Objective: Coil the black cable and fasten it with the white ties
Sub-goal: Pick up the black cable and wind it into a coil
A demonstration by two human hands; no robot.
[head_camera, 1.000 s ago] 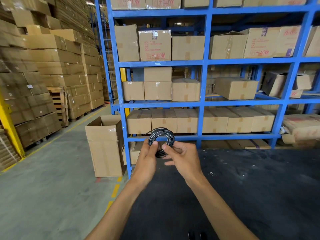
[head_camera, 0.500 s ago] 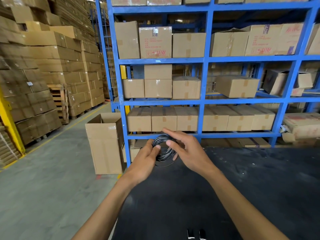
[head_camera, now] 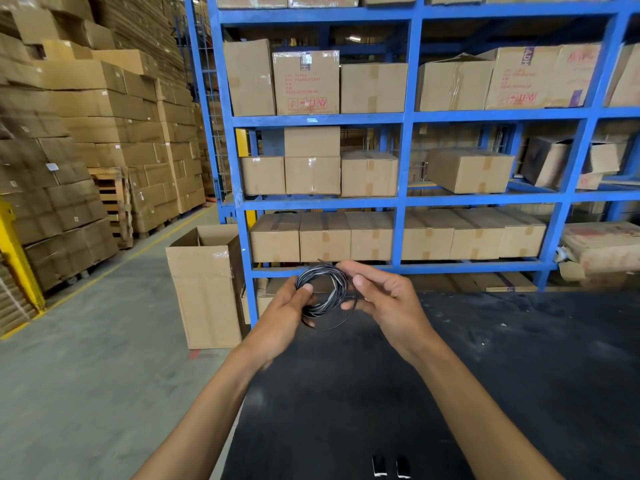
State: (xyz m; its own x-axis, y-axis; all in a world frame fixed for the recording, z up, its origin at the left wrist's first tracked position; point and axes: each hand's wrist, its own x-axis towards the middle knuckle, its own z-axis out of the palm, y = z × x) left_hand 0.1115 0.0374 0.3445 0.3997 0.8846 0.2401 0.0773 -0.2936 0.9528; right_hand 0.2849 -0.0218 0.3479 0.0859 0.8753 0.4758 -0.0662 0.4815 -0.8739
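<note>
The black cable (head_camera: 325, 292) is wound into a small coil, held up over the far edge of the black table (head_camera: 467, 375). My left hand (head_camera: 287, 310) pinches the coil's left side between thumb and fingers. My right hand (head_camera: 381, 296) is at the coil's right side, its fingers stretched across the top and touching the loops. One loose loop hangs below the coil, and a short cable end sticks up at the top. Light streaks show among the loops; I cannot tell if they are white ties.
A blue shelf rack (head_camera: 401, 199) full of cardboard boxes stands right behind the table. An open carton (head_camera: 204, 285) sits on the floor by the table's left corner. Stacked boxes on pallets (head_camera: 86, 161) line the aisle to the left. Two small dark objects (head_camera: 391, 465) lie at the table's near edge.
The coil has tilted from upright and facing me to more slanted. My right hand moved from below the coil to its upper right side. A loose loop now hangs lower.
</note>
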